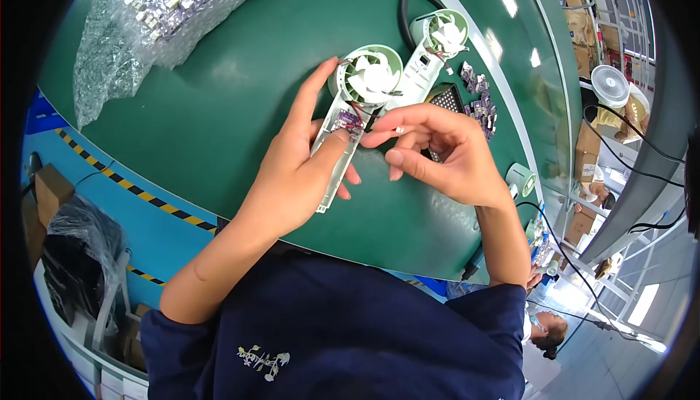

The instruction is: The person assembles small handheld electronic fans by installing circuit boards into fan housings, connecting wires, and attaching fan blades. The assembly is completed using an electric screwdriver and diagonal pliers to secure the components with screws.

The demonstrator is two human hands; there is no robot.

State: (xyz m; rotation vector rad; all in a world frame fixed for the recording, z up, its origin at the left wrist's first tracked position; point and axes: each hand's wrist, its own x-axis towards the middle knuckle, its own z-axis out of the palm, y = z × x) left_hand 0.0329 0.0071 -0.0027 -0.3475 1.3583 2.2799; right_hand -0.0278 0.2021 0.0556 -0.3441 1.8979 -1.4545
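Observation:
An open light-green handheld fan housing [329, 190] with white blades [369, 79] lies in my left hand [292, 170]. The fingers wrap round its long handle, and the thumb presses on a small purple circuit board [348, 118] inside. Thin red and black wires run between the board and the fan head. Just right of the handle, the fingers of my right hand [445, 148] are bent together. A tiny white connector [399, 130] shows between them; part of their grip is hidden. Behind it lies a second open fan [421, 72], touching or close to the first.
Black cutters with orange marks [403, 13] lie beyond the second fan. Purple circuit boards [481, 108] are piled by a black perforated tray [448, 99]. Bubble wrap [109, 72] with many boards covers the far left. A green round part [520, 180] stands at the right.

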